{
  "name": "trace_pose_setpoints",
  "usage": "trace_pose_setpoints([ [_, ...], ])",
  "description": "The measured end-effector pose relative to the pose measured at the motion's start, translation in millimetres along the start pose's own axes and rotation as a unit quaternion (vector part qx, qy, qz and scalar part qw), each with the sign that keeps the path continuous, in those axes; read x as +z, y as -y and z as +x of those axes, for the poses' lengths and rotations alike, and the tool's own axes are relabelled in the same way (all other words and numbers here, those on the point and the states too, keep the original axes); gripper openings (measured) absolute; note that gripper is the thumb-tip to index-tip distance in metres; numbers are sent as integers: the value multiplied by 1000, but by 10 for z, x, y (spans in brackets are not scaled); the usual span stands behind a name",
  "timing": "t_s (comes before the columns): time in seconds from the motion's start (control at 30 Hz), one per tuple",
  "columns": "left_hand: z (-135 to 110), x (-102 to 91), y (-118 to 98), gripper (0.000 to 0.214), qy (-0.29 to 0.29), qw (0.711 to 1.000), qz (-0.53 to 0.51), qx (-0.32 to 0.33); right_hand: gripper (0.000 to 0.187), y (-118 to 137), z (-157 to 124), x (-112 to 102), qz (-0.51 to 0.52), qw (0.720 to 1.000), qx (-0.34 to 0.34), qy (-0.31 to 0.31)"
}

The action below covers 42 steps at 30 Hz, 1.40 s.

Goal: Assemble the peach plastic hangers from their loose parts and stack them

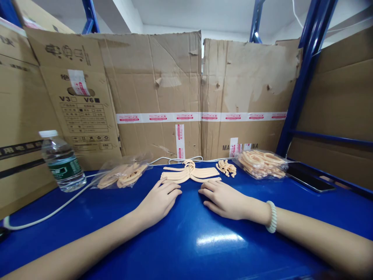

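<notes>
My left hand rests palm down on the blue tabletop, fingers loosely stretched and holding nothing. Its fingertips are at the lower left edge of a stack of beige plastic hanger-shaped pieces; I cannot tell whether they touch it. Opposite it, my right hand, with a pale twisted bracelet on the wrist, also lies palm down with fingers apart, close to the stack's lower right edge. The stack has curved arms to both sides and hook shapes at the top middle. A small heap of beige hook-like pieces lies right of it.
Clear plastic bags of beige parts lie left and right. A water bottle stands at left by a white cable. A black phone lies at right. Cardboard sheets wall the back; blue rack posts rise beside them.
</notes>
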State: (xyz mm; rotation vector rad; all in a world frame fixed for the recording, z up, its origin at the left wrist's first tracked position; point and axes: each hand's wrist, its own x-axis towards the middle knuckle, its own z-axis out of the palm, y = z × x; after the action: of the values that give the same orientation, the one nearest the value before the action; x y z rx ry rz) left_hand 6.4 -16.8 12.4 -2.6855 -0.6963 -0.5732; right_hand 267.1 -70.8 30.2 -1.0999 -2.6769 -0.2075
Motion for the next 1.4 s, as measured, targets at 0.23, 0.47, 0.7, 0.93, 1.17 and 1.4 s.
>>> trace_pose_setpoints([
  [0.23, -3, 9, 29, 26, 3, 997, -71, -37, 39, -47, -56, -24, 18, 1000, -18, 18],
  [0.47, -18, 29, 52, 25, 5, 996, -85, -38, 41, -73, -59, 16, 26, 999, -20, 17],
  [0.7, -14, 25, 49, 25, 10, 996, -85, -39, 42, -73, -63, 13, 24, 999, -19, 19],
  [0.93, -20, 29, 49, 24, 14, 995, -88, -42, 42, -64, -74, -4, 13, 999, -16, 30],
  [1.17, -25, 55, 64, 24, 4, 994, -98, -41, 41, -64, -65, -8, 18, 999, -25, 21],
  [1.4, -22, 79, 80, 24, 0, 995, -92, -34, 41, -68, -69, -15, 14, 999, -31, 16],
])
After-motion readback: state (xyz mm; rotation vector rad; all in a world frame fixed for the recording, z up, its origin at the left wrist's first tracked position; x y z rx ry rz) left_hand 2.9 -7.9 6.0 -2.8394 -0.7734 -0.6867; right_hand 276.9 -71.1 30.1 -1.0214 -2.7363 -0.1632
